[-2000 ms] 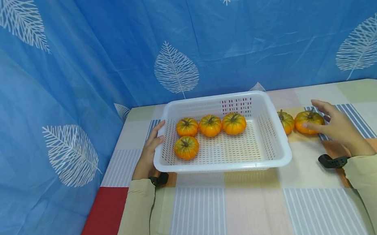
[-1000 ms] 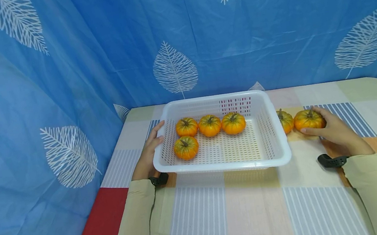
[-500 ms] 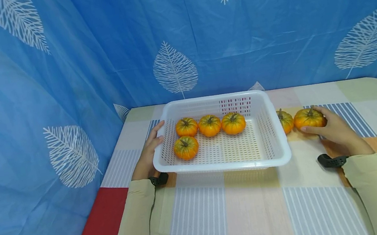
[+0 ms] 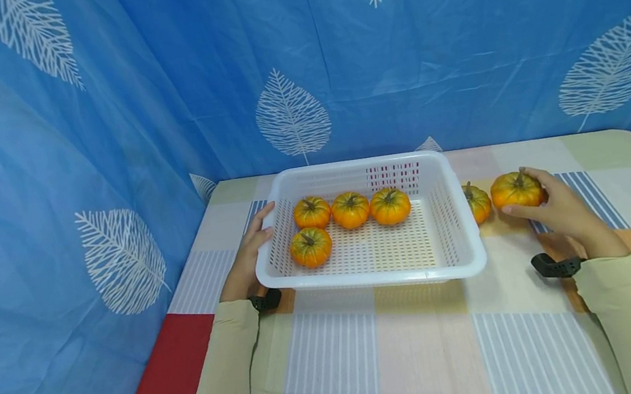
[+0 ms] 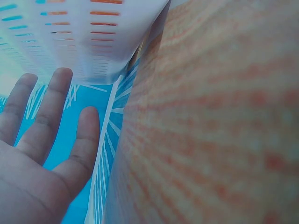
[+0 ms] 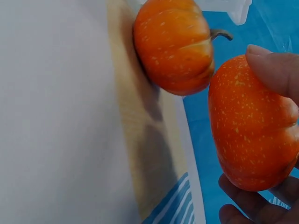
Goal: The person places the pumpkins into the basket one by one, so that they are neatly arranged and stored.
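Observation:
My right hand grips a small orange pumpkin between thumb and fingers; in the right wrist view this pumpkin hangs above the cloth. Just left of it a second pumpkin sits on the table, partly hidden by the basket's right side. A white plastic basket with slotted walls holds several more pumpkins on its left and back part. My left hand is at the basket's left side. In the left wrist view its fingers are straight, near the basket wall.
A patchwork checked tablecloth covers the table. Behind and to the left hangs a blue curtain with white leaf prints. The right part of the basket floor shows bare.
My right hand has closed round the right-hand pumpkin and lifted it slightly off the cloth. The left hand and the basket have stayed in place.

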Motion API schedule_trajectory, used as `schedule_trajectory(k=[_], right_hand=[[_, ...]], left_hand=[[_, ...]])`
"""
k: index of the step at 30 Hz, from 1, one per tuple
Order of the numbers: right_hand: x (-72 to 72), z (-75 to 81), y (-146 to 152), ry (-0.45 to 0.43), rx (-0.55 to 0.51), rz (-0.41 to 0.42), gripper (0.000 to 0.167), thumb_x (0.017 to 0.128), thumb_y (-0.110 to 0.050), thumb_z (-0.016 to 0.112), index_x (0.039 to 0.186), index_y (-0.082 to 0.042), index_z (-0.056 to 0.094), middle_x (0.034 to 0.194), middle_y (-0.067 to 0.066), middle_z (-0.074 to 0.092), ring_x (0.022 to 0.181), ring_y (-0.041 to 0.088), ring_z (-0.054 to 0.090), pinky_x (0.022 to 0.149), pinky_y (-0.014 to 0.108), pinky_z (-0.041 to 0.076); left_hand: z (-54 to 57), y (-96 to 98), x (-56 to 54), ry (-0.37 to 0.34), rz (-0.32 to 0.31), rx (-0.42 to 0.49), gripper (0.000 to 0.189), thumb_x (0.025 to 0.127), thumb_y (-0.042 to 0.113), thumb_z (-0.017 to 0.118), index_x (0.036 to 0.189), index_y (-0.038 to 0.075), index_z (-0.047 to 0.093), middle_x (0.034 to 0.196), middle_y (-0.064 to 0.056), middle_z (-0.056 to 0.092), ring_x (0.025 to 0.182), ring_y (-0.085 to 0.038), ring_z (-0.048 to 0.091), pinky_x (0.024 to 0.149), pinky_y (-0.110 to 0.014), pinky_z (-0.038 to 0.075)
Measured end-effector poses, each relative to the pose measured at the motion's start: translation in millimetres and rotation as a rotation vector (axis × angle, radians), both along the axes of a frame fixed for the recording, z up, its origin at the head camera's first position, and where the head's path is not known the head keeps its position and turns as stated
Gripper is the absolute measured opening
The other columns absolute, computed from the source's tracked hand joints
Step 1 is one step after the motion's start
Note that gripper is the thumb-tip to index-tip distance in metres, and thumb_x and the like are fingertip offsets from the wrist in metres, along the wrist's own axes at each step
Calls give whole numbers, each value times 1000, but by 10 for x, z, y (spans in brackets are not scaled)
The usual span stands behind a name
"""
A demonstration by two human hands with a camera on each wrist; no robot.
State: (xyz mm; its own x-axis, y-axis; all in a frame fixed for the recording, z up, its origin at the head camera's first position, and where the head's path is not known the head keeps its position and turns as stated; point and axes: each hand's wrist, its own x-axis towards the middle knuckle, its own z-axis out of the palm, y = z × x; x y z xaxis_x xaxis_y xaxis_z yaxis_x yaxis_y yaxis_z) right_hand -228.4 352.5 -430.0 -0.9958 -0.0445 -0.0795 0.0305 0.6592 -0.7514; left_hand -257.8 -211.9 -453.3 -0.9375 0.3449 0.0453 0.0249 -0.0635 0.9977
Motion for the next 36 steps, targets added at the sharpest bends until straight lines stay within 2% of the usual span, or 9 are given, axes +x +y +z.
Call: schedule_trajectory(k=[12, 19, 26, 27, 28, 30, 33, 34, 36], right_hand=[[27, 108, -39, 106, 7, 22, 98, 106, -29, 72, 169, 8, 7, 165, 48, 15, 142, 70, 29, 109, 80, 33], [52, 197, -77, 156, 25, 34, 97, 104, -29, 74, 171, 4, 12, 165, 44, 23, 139, 63, 37, 114, 67, 41], [88, 296, -144, 178, -8, 37, 96, 104, -25, 74, 171, 3, 11, 168, 43, 18, 142, 67, 32, 112, 78, 33], [96, 309, -156, 184, -9, 37, 96, 104, -25, 75, 171, 2, 12, 168, 43, 19, 142, 67, 33, 114, 75, 34], [104, 321, -166, 189, -11, 38, 96, 103, -24, 75, 171, 2, 12, 168, 42, 19, 142, 66, 34, 119, 64, 37], [121, 348, -186, 202, -3, 39, 96, 103, -24, 76, 172, 1, 14, 167, 41, 22, 141, 64, 36, 120, 40, 42], [141, 387, -214, 213, -7, 47, 96, 102, -24, 77, 172, -2, 15, 168, 39, 24, 142, 63, 37, 102, 8, 38], [146, 401, -226, 219, -9, 51, 96, 102, -23, 77, 172, -2, 15, 169, 39, 24, 142, 63, 37, 95, 3, 35], [158, 429, -256, 230, -14, 63, 96, 101, -22, 78, 172, -2, 17, 168, 38, 25, 142, 62, 38, 92, 0, 33]], left_hand=[[-4, -1, -14, 6, -13, 12, 72, 108, 22, 40, 174, 14, 11, 180, -16, 7, 153, -48, 26, 117, -73, 32], [-13, -17, -39, 24, -27, 15, 72, 107, 19, 38, 173, 11, 10, 180, -18, 7, 151, -50, 27, 116, -74, 31], [-21, -22, -42, 11, -20, 13, 73, 107, 21, 39, 173, 12, 11, 180, -17, 7, 152, -48, 27, 117, -73, 31], [-20, -20, -41, 9, -20, 12, 73, 107, 21, 39, 173, 12, 11, 180, -17, 7, 152, -48, 27, 117, -72, 31], [-18, -18, -36, 8, -20, 13, 73, 107, 21, 39, 174, 12, 11, 180, -17, 6, 153, -48, 26, 117, -73, 31], [-16, -14, -31, 7, -17, 12, 72, 108, 21, 39, 174, 13, 11, 180, -17, 7, 153, -49, 26, 117, -73, 31], [-7, -6, -18, 1, -11, 14, 72, 108, 21, 40, 174, 15, 11, 180, -15, 8, 153, -48, 26, 117, -74, 31], [-2, -4, -12, -2, -9, 14, 72, 108, 22, 40, 174, 15, 11, 180, -15, 8, 153, -48, 27, 117, -73, 31], [3, -5, -9, 1, -8, 13, 73, 107, 21, 40, 174, 15, 12, 180, -15, 9, 152, -48, 28, 117, -73, 32]])
